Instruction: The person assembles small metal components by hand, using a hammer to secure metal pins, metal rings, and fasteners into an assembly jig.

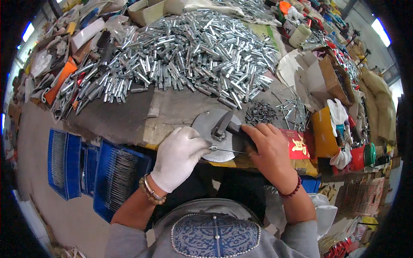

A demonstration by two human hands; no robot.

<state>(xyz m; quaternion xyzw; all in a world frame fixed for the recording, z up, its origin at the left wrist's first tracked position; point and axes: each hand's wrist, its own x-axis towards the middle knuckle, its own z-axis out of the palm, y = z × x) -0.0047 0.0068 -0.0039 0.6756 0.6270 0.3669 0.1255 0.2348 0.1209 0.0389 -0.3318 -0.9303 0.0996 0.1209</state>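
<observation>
Pinching a thin metal rod (pixel 230 150) by its thicker end, the gloved left hand (pixel 180 157) held it crosswise over the near part of the round metal plate (pixel 202 124), presumably to steady it there. The bare right hand (pixel 271 148) was closed round the handle of a dark hammer-like tool (pixel 223 124) — its head above the plate's middle. Small dark metal pieces (pixel 260 112) lay just beyond, probably for easy reach. The left fingers pointed rightward — the right hand's back faced up.
</observation>
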